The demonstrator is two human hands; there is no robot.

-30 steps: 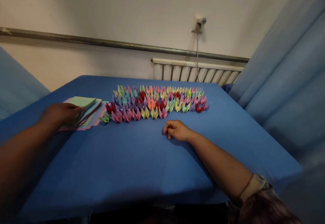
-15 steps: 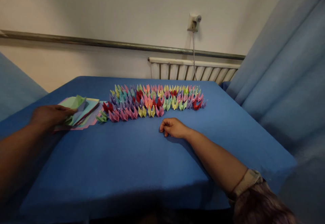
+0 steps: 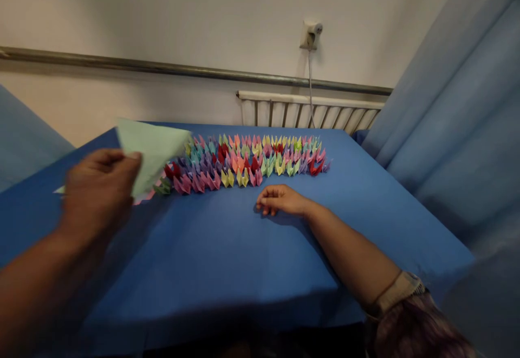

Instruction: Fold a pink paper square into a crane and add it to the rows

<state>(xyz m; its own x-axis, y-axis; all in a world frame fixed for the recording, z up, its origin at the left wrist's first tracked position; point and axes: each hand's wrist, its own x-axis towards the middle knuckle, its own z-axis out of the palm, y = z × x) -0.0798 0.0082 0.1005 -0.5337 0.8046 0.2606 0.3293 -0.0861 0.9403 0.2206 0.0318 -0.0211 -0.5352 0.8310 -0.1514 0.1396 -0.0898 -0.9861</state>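
My left hand [image 3: 99,193] is closed, pinching a pale green sheet of paper [image 3: 150,149] between thumb and fingers. The sheet is raised above the table's left side and bends back on itself. Behind it, the paper stack [image 3: 144,200] is mostly hidden, with a pink edge showing. My right hand [image 3: 280,200] rests on the blue tabletop with its fingers loosely curled and nothing seen in them. Just beyond it stand several rows of small folded paper cranes [image 3: 244,163] in many colours. A green paper crane [image 3: 163,187] stands at their left front end.
A blue cloth [image 3: 227,249] covers the table. At the back, a metal rail [image 3: 182,70] runs along the wall above a white radiator [image 3: 300,111]. A plug sits in a wall socket [image 3: 309,36], its cord hanging down. Blue curtains [image 3: 459,103] hang at the right.
My left hand has lifted the pale green sheet off the stack, bringing it up and nearer to me. My right hand has barely moved, its fingers still curled.
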